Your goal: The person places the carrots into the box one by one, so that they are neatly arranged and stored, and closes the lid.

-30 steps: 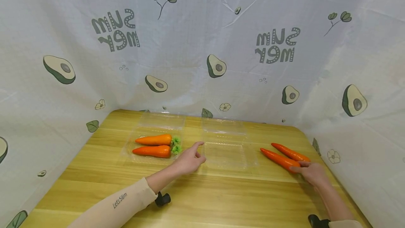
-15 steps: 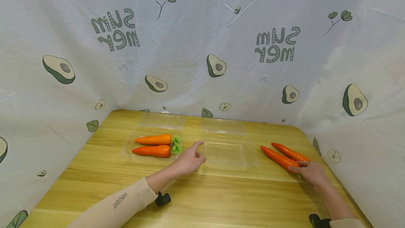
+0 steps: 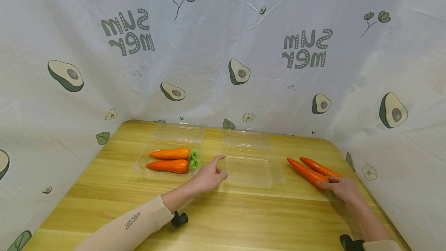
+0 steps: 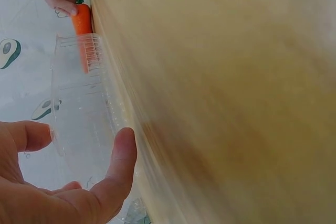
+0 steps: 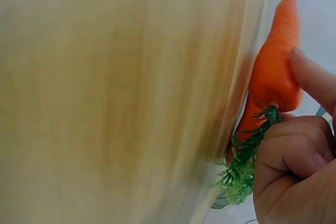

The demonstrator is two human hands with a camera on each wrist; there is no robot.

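Observation:
My right hand (image 3: 345, 191) pinches the thick end of a front orange carrot (image 3: 306, 171), thumb on its near side. In the right wrist view that carrot (image 5: 278, 61) shows green leafy tops (image 5: 239, 169) beside the curled lower fingers. A second carrot (image 3: 320, 167) lies just behind it. My left hand (image 3: 209, 175) is at the left edge of a clear plastic clamshell box (image 3: 249, 169), whose lid (image 3: 247, 138) is folded back. Thumb and forefinger are spread apart at its edge in the left wrist view, where the box (image 4: 79, 114) holds nothing.
Left of my left hand, another clear clamshell box (image 3: 143, 162) with raised lid holds two carrots (image 3: 168, 166) with green tops, tips pointing left. All stand on a wooden table (image 3: 244, 220). A patterned white curtain (image 3: 209, 49) rises behind and at both sides.
The head view shifts very slightly. Both hands, the carrots and the boxes stay practically where they were, with the right hand keeping its pinch on the front carrot.

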